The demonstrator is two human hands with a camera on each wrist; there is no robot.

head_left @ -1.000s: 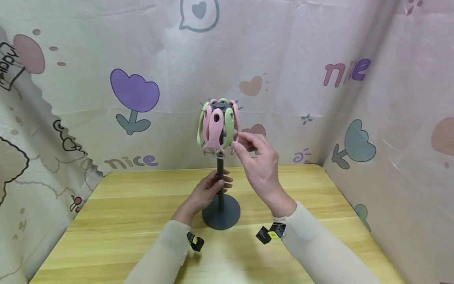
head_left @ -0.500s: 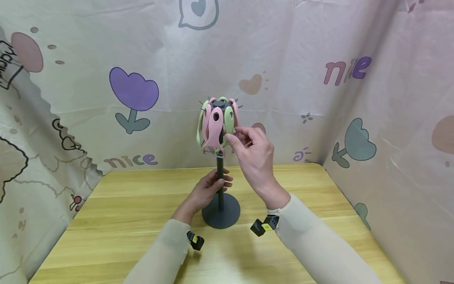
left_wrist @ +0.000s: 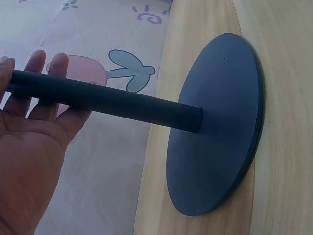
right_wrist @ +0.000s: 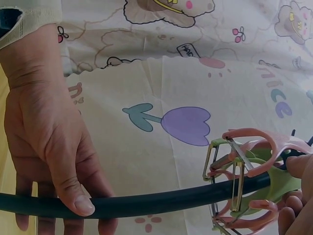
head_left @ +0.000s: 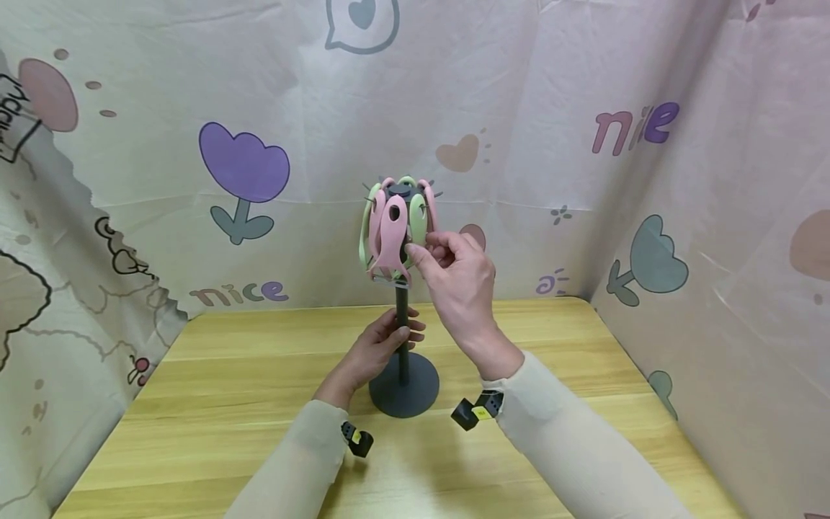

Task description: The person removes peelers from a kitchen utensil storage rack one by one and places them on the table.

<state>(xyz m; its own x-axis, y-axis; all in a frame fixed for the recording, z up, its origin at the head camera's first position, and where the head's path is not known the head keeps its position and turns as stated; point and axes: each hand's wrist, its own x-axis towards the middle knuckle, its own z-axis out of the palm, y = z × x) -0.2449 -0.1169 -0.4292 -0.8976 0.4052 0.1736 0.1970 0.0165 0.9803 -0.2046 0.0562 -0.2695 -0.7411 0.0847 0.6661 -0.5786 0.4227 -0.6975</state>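
Apparently the step in hand is handling the green peeler (head_left: 418, 211), hung at frame centre near the top of the dark stand (head_left: 404, 371), beside a pink peeler (head_left: 392, 236). Lower down, the left hand (head_left: 376, 346) is clamped on the stand; right of centre, the right hand (head_left: 462, 281) seems pinched on the green peeler — so the next move likely calls for steadiness.

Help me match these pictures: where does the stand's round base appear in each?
Head: the round base is below centre, flat on the wooden table.
Left wrist: right of centre, a tilted oval.
Right wrist: not in it; the dark pole leaves by the left edge.
Shared landmark: that dark pole, held by the left hand in every view.
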